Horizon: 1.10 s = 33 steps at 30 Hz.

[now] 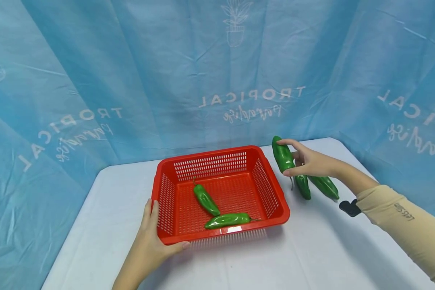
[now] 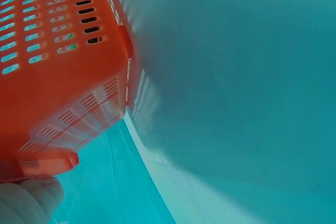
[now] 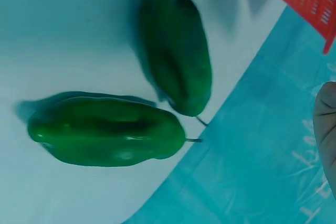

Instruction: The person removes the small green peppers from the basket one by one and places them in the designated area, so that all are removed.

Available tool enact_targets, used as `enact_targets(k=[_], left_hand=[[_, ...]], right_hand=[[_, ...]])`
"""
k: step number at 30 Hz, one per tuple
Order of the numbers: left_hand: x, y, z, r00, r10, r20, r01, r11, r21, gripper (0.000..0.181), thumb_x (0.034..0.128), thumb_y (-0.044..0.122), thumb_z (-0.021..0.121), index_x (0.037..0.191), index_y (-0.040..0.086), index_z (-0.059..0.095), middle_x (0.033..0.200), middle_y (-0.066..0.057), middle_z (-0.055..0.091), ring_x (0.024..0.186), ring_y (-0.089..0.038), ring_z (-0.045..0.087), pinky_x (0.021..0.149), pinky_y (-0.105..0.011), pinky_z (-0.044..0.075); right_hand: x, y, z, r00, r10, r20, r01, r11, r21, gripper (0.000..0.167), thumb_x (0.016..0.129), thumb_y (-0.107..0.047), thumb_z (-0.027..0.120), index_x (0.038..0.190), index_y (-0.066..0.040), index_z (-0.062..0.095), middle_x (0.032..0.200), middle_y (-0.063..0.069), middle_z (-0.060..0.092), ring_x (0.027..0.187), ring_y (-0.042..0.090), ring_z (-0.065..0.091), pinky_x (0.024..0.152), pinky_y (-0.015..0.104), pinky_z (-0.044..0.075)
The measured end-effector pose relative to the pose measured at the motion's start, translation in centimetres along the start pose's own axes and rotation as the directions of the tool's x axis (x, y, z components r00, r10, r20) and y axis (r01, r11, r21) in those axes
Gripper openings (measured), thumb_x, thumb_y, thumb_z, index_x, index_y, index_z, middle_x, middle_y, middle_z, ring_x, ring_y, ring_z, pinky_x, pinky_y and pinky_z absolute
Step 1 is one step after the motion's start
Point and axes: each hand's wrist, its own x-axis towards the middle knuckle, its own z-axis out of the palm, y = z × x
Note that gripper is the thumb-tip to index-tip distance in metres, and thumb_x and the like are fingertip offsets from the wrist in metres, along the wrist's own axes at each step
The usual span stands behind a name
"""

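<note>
A red perforated basket (image 1: 222,161) (image 2: 58,87) holds two slender green peppers (image 1: 206,200) (image 1: 229,220). At its near left corner, my left hand (image 1: 148,237) (image 2: 31,200) touches it with fairly straight fingers along the left side and the thumb by the front rim. Right of the basket, my right hand (image 1: 308,161) (image 3: 326,135) pinches a larger green pepper (image 1: 282,155) between thumb and fingers, above the table. Two more large peppers lie beneath and beside that hand, one (image 1: 303,187) (image 3: 176,51) nearer the basket, the other (image 1: 325,186) (image 3: 107,131) farther right.
The white-covered table (image 1: 261,262) carries the basket and peppers. A blue printed curtain (image 1: 159,80) hangs behind and at both sides. A small black object (image 1: 349,208) shows beside the right sleeve.
</note>
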Motion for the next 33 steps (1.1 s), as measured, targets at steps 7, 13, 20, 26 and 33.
enact_targets(k=[7,13,20,26,33], left_hand=[[0.1,0.3,-0.2,1.000,0.003,0.005,-0.003,1.000,0.002,0.144,0.0581,0.076,0.079,0.161,0.010,0.002,0.166,-0.017,0.000,0.146,-0.045,0.027,0.101,-0.059,0.048],[0.2,0.2,-0.1,1.000,-0.005,0.009,0.004,1.000,0.006,0.144,0.0580,0.074,0.081,0.161,0.011,0.002,0.166,-0.017,0.000,0.146,-0.045,0.027,0.100,-0.059,0.049],[0.1,0.1,0.0,1.000,-0.013,0.013,0.013,1.000,0.014,0.145,0.0577,0.076,0.079,0.160,0.010,0.001,0.167,-0.017,-0.001,0.147,-0.045,0.026,0.102,-0.059,0.047],[0.0,0.1,0.0,1.000,-0.017,0.017,0.016,1.000,0.016,0.145,0.0581,0.076,0.079,0.160,0.010,0.001,0.167,-0.017,-0.001,0.147,-0.045,0.025,0.102,-0.059,0.047],[0.0,0.1,0.0,1.000,-0.004,0.007,0.004,1.000,0.010,0.144,0.0585,0.077,0.078,0.161,0.010,0.002,0.167,-0.016,0.000,0.147,-0.044,0.026,0.101,-0.059,0.048]], right_hand=[[0.0,1.7,0.1,1.000,0.011,0.001,-0.011,0.999,0.034,0.095,0.086,-0.021,0.078,0.156,-0.028,0.014,0.102,0.017,0.066,0.086,0.039,0.064,0.081,0.046,0.055],[0.4,3.3,0.6,1.000,0.020,0.015,-0.021,0.998,0.061,0.094,0.087,-0.020,0.077,0.156,-0.025,0.013,0.121,0.024,0.059,0.100,0.033,0.066,0.089,0.046,0.056],[0.7,5.1,1.8,0.996,0.077,0.035,-0.078,0.996,0.033,0.091,0.088,-0.025,0.076,0.155,-0.028,0.015,0.120,0.022,0.061,0.099,0.028,0.065,0.085,0.043,0.055],[0.8,6.3,3.0,0.992,0.125,0.033,-0.121,0.988,-0.097,0.091,0.085,-0.035,0.078,0.155,-0.026,0.020,0.112,0.015,0.063,0.095,0.024,0.061,0.074,0.035,0.052],[1.3,6.6,4.1,0.994,0.111,-0.003,-0.106,0.942,-0.320,0.089,0.080,-0.041,0.081,0.151,-0.024,0.031,0.087,0.002,0.064,0.082,0.016,0.059,0.070,0.035,0.041]])
